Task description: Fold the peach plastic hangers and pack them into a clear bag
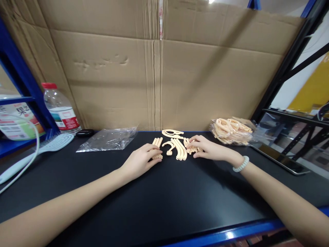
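Plastic strips point(159, 141) are covered by the curled left hand point(138, 160), small pieces point(190, 151) by the loosely spread right hand point(212, 150), at 12 o'clock on the counter point(159, 199); pinching is unclear. Light, even pressure is advised.

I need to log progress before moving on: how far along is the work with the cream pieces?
Looks done: the curved pieces lie lined up, with a looped piece beyond them. In hand: the left hand is at the straight pieces, the right hand at the small pieces. Apparently left: those small pieces look jumbled, and the filled bag holds more cream parts.
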A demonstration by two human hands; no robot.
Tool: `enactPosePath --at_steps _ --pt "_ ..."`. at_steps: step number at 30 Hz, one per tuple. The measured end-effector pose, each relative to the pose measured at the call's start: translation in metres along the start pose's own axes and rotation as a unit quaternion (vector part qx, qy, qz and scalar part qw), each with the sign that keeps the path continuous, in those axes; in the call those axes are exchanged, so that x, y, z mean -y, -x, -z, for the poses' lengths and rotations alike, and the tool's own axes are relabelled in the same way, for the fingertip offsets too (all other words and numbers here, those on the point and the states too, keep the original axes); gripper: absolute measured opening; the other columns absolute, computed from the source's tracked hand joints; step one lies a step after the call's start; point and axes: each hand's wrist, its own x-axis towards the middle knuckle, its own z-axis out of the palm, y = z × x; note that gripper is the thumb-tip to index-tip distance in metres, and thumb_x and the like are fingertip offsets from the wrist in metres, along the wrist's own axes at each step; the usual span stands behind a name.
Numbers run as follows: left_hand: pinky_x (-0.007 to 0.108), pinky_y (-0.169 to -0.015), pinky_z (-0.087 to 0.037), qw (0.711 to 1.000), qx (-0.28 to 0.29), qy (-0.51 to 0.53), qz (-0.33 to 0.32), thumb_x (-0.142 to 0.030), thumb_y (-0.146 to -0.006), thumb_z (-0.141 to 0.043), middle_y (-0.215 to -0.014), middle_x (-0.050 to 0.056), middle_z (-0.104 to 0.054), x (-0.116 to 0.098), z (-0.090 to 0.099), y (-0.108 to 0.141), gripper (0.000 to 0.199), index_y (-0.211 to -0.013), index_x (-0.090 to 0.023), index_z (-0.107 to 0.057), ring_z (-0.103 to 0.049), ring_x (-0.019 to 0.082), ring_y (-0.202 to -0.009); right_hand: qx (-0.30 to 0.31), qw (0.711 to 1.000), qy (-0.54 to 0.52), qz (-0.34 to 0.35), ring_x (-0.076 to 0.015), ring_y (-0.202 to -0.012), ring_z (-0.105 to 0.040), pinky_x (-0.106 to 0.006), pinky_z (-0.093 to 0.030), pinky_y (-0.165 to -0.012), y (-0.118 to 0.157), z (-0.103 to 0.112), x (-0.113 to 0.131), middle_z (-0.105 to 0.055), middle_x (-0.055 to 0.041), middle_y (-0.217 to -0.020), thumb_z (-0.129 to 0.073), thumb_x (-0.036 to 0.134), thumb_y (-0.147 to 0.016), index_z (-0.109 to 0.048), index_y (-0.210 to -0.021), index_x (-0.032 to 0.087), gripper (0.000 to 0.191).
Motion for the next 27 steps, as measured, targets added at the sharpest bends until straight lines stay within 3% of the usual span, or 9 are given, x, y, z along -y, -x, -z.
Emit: enactPosePath --at_steps 5,10,13,17,21,27 --pt "0.035 -0.084 -0.054 1.000 -0.008 -0.001 -0.013 -0.032 -0.093 -0.053 -0.110 0.007 -0.066 0.000 0.000 0.001 0.021 -0.104 -0.020 -0.067 -0.063 0.022 -0.101 0.009 1.000 -0.014 -0.020 -0.0219 -0.106 -0.051 -0.042 -0.045 -0.096 -0.001 -0.005 -0.002 -0.051 -0.0091 -0.115 -0.057 0.029 -0.089 -0.060 -0.107 0.021 0.020" --pt "0.035 -0.083 -0.055 1.000 -0.011 -0.004 -0.019 -0.030 -0.094 -0.051 -0.110 0.007 -0.066 0.000 0.000 0.001 0.021 -0.102 -0.020 -0.067 -0.064 0.021 -0.100 0.017 0.999 0.003 -0.048 -0.0202 -0.098 -0.055 -0.039 -0.048 -0.091 0.003 0.002 -0.016 -0.053 -0.0086 -0.108 -0.055 0.030 -0.090 -0.061 -0.102 0.019 0.017" --pt "0.036 -0.083 -0.055 1.000 -0.012 -0.003 -0.020 -0.030 -0.094 -0.050 -0.109 0.007 -0.066 -0.001 0.000 0.000 0.022 -0.102 -0.020 -0.068 -0.064 0.022 -0.099 -0.010 0.996 0.055 -0.065 -0.0224 -0.097 -0.056 -0.043 -0.048 -0.089 0.004 0.005 -0.010 -0.054 -0.0093 -0.108 -0.058 0.031 -0.089 -0.063 -0.103 0.020 0.019" --pt "0.036 -0.083 -0.055 1.000 -0.014 0.001 -0.022 -0.030 -0.093 -0.052 -0.109 0.008 -0.066 -0.001 0.000 0.000 0.021 -0.103 -0.020 -0.068 -0.064 0.022 -0.099 -0.088 0.991 0.102 0.004 -0.0252 -0.105 -0.054 -0.044 -0.047 -0.092 -0.002 -0.002 0.018 -0.055 -0.0121 -0.115 -0.056 0.029 -0.091 -0.060 -0.118 0.019 0.029" --pt "0.035 -0.085 -0.055 0.999 -0.021 0.003 -0.030 -0.028 -0.092 -0.052 -0.109 0.007 -0.067 -0.002 0.000 0.001 0.021 -0.103 -0.021 -0.068 -0.063 0.021 -0.100 -0.076 0.990 0.067 0.101 -0.0232 -0.113 -0.052 -0.042 -0.045 -0.097 -0.012 -0.021 0.038 -0.057 -0.0099 -0.120 -0.052 0.028 -0.094 -0.059 -0.121 0.023 0.028" --pt "0.034 -0.084 -0.055 0.999 -0.015 -0.007 -0.036 -0.024 -0.093 -0.049 -0.107 0.006 -0.068 -0.003 0.000 0.001 0.021 -0.102 -0.021 -0.068 -0.063 0.021 -0.099 -0.060 0.994 0.066 0.066 -0.0218 -0.101 -0.056 -0.040 -0.048 -0.090 -0.014 -0.030 0.033 -0.062 -0.0097 -0.109 -0.049 0.026 -0.095 -0.064 -0.111 0.019 0.023"
